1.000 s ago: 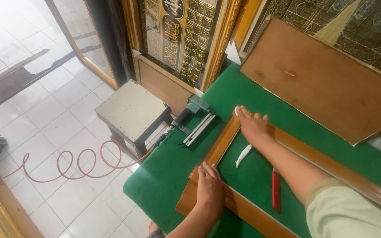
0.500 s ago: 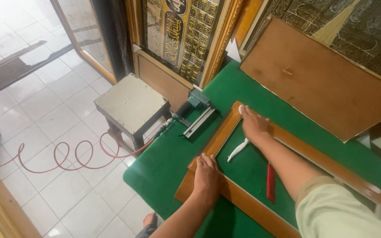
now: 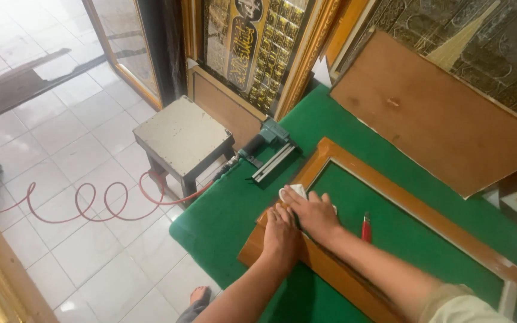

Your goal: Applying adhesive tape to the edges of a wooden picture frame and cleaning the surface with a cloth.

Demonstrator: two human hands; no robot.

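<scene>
A brown wooden picture frame (image 3: 390, 194) lies flat on the green cloth table (image 3: 228, 224). My left hand (image 3: 279, 236) presses down on the frame's near left corner, fingers flat. Beside it, my right hand (image 3: 313, 215) holds a white cloth (image 3: 292, 191) against the frame's left rail. A red-handled tool (image 3: 366, 227) lies inside the frame opening, just right of my right forearm.
A green pneumatic nailer (image 3: 267, 149) with a red coiled hose (image 3: 97, 200) rests at the table's left edge. A grey stool (image 3: 181, 140) stands beside the table. A brown backing board (image 3: 444, 119) leans at the back. Framed gold artwork (image 3: 252, 42) lines the wall.
My right hand slid with the white cloth from the frame's far corner down the left rail to beside my left hand. My left hand stayed put.
</scene>
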